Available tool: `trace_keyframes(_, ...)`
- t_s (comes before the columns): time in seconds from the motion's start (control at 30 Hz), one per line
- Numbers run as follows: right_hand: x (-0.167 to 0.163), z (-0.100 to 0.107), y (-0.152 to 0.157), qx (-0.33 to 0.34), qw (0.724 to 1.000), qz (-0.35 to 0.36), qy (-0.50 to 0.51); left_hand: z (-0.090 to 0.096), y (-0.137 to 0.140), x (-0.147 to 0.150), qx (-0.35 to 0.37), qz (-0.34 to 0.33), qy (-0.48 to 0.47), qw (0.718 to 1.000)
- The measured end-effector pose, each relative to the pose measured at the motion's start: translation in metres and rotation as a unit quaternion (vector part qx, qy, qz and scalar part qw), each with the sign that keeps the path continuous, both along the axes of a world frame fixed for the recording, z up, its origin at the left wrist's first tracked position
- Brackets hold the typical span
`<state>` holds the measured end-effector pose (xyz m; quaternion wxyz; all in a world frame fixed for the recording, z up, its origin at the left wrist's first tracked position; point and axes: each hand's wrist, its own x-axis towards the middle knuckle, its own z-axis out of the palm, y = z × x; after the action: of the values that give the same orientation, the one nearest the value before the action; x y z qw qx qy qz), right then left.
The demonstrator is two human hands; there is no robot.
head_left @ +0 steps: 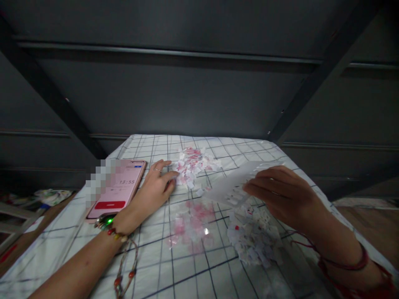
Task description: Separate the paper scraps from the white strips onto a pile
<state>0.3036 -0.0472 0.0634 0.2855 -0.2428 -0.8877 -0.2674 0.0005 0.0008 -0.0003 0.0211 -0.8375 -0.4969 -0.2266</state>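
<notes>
My left hand [158, 182] rests on the checked cloth with thumb and forefinger apart, at the left edge of a heap of small white and pink paper pieces [193, 160]. Nothing shows between its fingers. On the right, my right hand [283, 193] grips a thin whitish sheet [224, 189] by its right side; the sheet is tilted and carries pale shapes too blurred to make out. Beneath the sheet and hand lies a heap of whitish scraps [254, 241] with a few red spots. Shiny clear-and-pink plastic pieces [193, 224] are spread between the two arms.
A pink-framed phone [116, 189] lies at the left, showing a timer and a red button. White cloth with dark grid lines [174, 274] covers the surface. Dark grey panels [187, 95] stand right behind its far edge. A beaded cord [131, 274] hangs from my left wrist.
</notes>
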Motion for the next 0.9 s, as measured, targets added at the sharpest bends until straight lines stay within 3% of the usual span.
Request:
trace_keyframes(0.3,-0.0023,-0.0003,-0.0014,0.016,1.0,-0.015,-0.003,-0.0003,-0.0001,0.0008,-0.003,0.002,0.016,1.0)
trace_keyframes(0.5,-0.0018,0.0008,-0.0041,-0.036,0.999,0.035,0.019,0.0005,0.0,0.0002,-0.003,-0.003,0.006,1.0)
trace_keyframes(0.7,0.0036,0.0004,-0.0008,0.012,1.0,-0.023,-0.002,-0.0019,0.0016,-0.0013,0.012,-0.01,0.004,1.0)
trace_keyframes(0.9,-0.0017,-0.004,0.0048,0.017,1.0,-0.001,-0.003,-0.0017,0.002,-0.001,0.007,-0.014,0.009,1.0)
